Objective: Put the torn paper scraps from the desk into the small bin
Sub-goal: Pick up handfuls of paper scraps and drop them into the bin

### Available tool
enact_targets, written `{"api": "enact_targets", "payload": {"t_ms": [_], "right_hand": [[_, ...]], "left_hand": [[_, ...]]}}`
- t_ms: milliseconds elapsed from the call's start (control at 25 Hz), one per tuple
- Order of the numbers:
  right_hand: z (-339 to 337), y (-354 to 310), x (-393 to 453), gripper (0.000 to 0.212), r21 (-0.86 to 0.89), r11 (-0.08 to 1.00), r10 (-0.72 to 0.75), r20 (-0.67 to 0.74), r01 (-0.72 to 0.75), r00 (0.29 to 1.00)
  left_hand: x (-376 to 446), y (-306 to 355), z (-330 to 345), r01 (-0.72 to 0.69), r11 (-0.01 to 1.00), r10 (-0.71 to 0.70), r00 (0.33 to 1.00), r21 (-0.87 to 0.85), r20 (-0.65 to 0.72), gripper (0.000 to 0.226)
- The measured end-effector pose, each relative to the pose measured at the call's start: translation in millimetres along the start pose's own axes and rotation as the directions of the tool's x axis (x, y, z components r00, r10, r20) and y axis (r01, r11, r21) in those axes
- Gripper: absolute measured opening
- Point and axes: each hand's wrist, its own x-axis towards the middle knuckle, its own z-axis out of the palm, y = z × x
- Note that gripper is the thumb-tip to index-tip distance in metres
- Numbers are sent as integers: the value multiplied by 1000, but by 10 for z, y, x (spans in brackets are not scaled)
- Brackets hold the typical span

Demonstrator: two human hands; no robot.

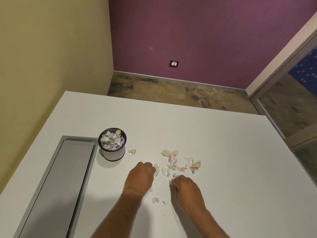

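Observation:
A small round mesh bin stands on the white desk, filled with white and tan paper scraps. A loose pile of torn scraps lies to its right. Two scraps rest just beside the bin, and a few small ones lie between my forearms. My left hand is curled at the pile's left edge, fingers closed on white scraps. My right hand is curled at the pile's near edge, with white scraps showing at its fingertips.
A grey recessed cable tray runs along the desk's left side, touching the bin's left. The desk's far edge drops to a patterned floor. A yellow wall stands on the left, and a glass partition on the right.

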Motion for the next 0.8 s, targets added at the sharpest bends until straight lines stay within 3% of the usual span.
{"api": "enact_targets", "payload": {"t_ms": [120,240,320,400,440,520,600,800], "right_hand": [[4,17,-36,22,24,999,27,-6,-27,1000],[-35,48,-44,21,283,930,251,-28,-233,968],[-89,64,-30,25,566,745,400,42,-352,916],[-182,34,16,21,796,461,470,156,-392,869],[-240,-5,63,18,855,336,480,205,-395,853],[-376,-160,204,16,903,235,450,226,-359,864],[-528,-426,406,15,924,259,352,181,-282,918],[-788,-1260,958,16,840,542,67,-17,-23,998]], "left_hand": [[-65,-19,9,118,975,-118,993,-188,12,29],[-170,-67,22,142,949,-145,989,-281,9,30],[-273,-112,21,164,919,-180,984,-359,-10,28],[-387,-154,5,177,879,-221,974,-443,-49,24],[-448,-177,-6,172,855,-237,969,-489,-73,22],[-562,-224,-35,143,811,-253,960,-567,-119,20],[-662,-279,-79,119,780,-270,950,-615,-159,20],[-800,-420,-220,100,718,-354,904,-688,-238,26]]}}
